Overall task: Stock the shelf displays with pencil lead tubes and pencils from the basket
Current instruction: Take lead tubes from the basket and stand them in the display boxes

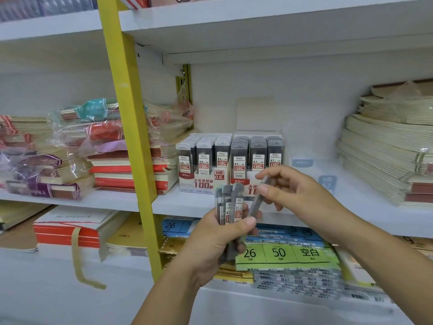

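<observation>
My left hand (218,242) grips a bunch of grey pencil lead tubes (228,205) upright in front of the middle shelf. My right hand (290,191) pinches one more lead tube (257,200) by its top, tilted, its lower end against the bunch. Behind the hands stand two display boxes on the shelf: the 0.5 HB box (201,181) on the left and the 0.7 box (248,160) on the right, both filled with rows of tubes. A clear plastic display (311,160) with blue labels stands to the right of them. No basket or pencils are in view.
A yellow upright post (131,137) runs down left of the boxes. Wrapped notebook stacks (93,148) fill the left of the shelf, beige notebook stacks (386,146) the right. The lower shelf holds paper packs with green and blue labels (281,254).
</observation>
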`<action>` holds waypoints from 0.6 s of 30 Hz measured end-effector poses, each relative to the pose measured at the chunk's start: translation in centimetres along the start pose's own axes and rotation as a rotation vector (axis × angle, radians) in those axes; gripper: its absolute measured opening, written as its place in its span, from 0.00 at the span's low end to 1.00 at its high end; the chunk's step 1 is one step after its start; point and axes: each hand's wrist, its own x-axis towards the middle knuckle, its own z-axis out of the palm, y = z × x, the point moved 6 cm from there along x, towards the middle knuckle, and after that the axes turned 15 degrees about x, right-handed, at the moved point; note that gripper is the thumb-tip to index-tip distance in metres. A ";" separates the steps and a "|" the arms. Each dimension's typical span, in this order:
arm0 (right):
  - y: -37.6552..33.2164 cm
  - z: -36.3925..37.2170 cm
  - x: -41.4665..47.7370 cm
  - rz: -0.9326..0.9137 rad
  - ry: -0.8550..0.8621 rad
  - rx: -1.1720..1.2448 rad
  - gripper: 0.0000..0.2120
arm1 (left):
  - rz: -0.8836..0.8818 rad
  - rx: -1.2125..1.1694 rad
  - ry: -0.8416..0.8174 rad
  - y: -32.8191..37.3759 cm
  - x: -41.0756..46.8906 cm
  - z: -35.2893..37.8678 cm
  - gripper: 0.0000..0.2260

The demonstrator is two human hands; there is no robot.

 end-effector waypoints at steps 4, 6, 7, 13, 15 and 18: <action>0.0 0.6 0.0 0.007 -0.032 0.033 0.13 | 0.004 0.105 0.139 -0.2 0.1 -0.8 0.15; 0.3 0.4 0.1 0.038 -0.022 0.050 0.14 | -0.001 0.050 0.129 -0.3 0.1 -1.1 0.16; 0.4 0.2 0.1 0.049 -0.008 0.049 0.14 | 0.000 0.013 0.121 -0.3 0.1 -1.3 0.17; 1.2 -0.3 0.2 0.078 0.037 0.116 0.11 | -0.047 -0.006 0.108 -0.6 -0.1 -1.5 0.15; 1.0 -0.6 0.3 0.090 0.044 0.114 0.11 | -0.054 -0.017 0.122 -0.5 -0.1 -1.6 0.16; -1.7 -2.9 1.0 -0.063 0.174 0.013 0.11 | -0.036 -0.052 0.183 -0.3 0.3 -2.3 0.18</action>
